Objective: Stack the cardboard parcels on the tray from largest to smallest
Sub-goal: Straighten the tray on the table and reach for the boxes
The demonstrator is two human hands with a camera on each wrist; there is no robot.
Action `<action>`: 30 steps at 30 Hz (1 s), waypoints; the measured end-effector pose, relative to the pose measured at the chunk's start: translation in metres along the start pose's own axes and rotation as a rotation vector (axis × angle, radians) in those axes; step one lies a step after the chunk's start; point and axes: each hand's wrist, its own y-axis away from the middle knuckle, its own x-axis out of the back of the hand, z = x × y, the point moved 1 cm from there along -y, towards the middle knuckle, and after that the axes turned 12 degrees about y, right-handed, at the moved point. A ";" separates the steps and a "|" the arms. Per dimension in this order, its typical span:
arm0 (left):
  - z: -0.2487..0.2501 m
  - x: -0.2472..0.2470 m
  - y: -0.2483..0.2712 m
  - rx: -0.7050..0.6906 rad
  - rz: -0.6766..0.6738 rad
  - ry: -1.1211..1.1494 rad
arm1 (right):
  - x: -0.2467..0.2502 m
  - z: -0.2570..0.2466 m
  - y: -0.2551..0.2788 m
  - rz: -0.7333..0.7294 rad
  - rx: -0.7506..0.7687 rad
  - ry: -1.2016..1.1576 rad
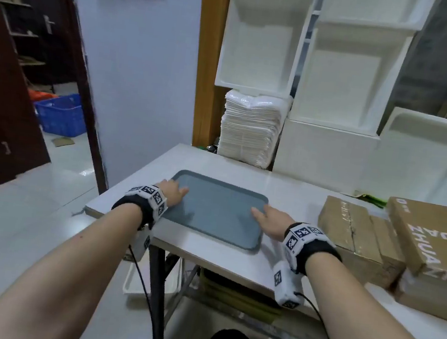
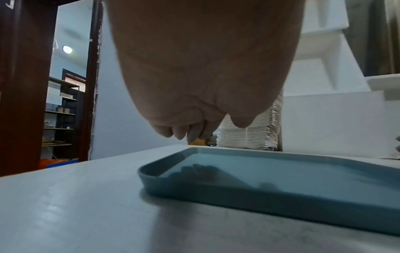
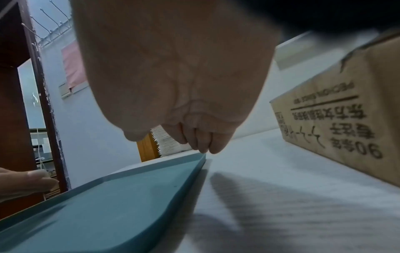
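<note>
Blue-grey and bare, the tray (image 1: 220, 211) lies at frame centre on the white counter (image 1: 293, 189), with the cardboard parcels (image 1: 361, 231) bunched at the right edge. The left hand (image 1: 173, 192) hangs over the tray's left rim, fingers loose and holding nothing. The right hand (image 1: 271, 220), its grip likewise spread, seems to touch the right rim with its fingertips (image 3: 207, 145), though blur leaves that unsure.

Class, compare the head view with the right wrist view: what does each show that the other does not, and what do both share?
Only the head view shows both forearms, the parcel with white lettering and the blue crate beyond the doorway. Only the right wrist view shows the dark print on the side of the nearest cardboard parcel. Both show the empty blue-grey tray on the white table, the right hand at its right rim, and the left hand.
</note>
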 end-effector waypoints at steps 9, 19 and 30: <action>-0.016 -0.002 -0.012 0.100 -0.047 0.032 | -0.010 -0.004 -0.019 -0.044 -0.030 0.037; -0.007 -0.008 -0.022 0.067 -0.089 0.020 | -0.017 0.009 -0.027 0.013 -0.041 0.072; 0.044 -0.032 -0.025 -0.046 -0.183 0.068 | -0.006 0.062 -0.013 0.018 -0.184 0.099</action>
